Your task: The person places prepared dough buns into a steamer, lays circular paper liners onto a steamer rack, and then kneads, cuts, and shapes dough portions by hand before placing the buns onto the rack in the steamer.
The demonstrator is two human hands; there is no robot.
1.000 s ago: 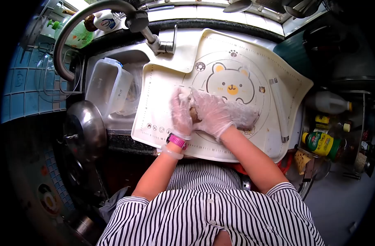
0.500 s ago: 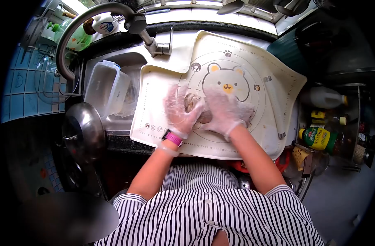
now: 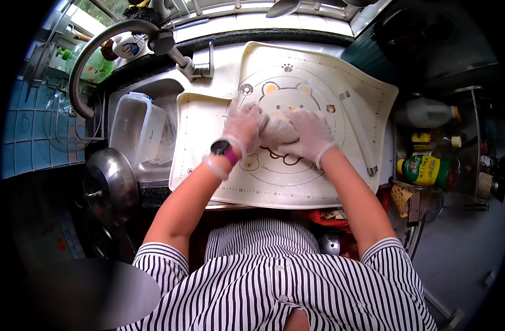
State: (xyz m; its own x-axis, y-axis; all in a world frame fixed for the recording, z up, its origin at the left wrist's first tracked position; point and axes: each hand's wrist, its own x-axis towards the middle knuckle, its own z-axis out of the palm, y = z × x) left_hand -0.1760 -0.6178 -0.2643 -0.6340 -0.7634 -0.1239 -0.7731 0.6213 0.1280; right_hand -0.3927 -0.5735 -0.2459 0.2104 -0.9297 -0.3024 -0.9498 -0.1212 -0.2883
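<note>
A pale, dough-like lump (image 3: 280, 131) lies on a cream mat (image 3: 208, 185) printed with a bear face, covering part of the print. My left hand (image 3: 244, 129), in a clear plastic glove, curls its fingers over the lump's left side. My right hand (image 3: 311, 132), gloved the same way, grips the right side with the fingers bent over its far edge. Both palms press against the lump. A dark watch (image 3: 221, 148) with a purple strap is on my left wrist.
A clear plastic container (image 3: 130, 129) sits in the sink at left, under a curved faucet (image 3: 84, 60). A pale rod with dark ends (image 3: 358, 132) lies on the mat's right side. A metal lid (image 3: 111, 185) stands at lower left; bottles (image 3: 426, 170) fill a right-hand rack.
Both hands have moved farther up the mat and curled round the lump, which now looks paler and more compact. Earlier they were spread and blurred. The camera view has shifted slightly.
</note>
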